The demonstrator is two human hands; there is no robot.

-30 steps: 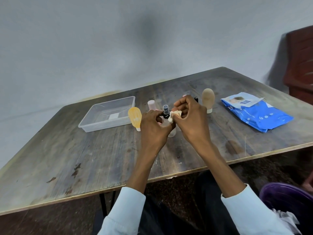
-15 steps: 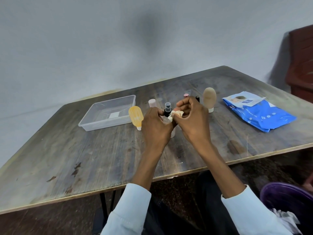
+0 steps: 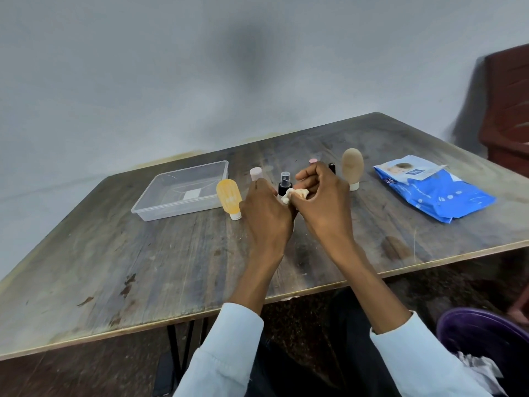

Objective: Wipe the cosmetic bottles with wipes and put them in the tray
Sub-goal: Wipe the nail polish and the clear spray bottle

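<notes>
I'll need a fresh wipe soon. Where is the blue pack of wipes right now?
In the head view, the blue pack of wipes lies flat on the wooden table, far right, beyond the right hand and right of the upright tan bottle.

Both hands curled together above table: left hand [image 3: 267, 214], right hand [image 3: 322, 204] apparently pinching

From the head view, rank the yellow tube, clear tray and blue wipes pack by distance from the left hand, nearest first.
1. Yellow tube: standing just left of the left hand.
2. Clear tray: farther left, beyond the tube.
3. Blue wipes pack: far right, past the right hand.
</notes>
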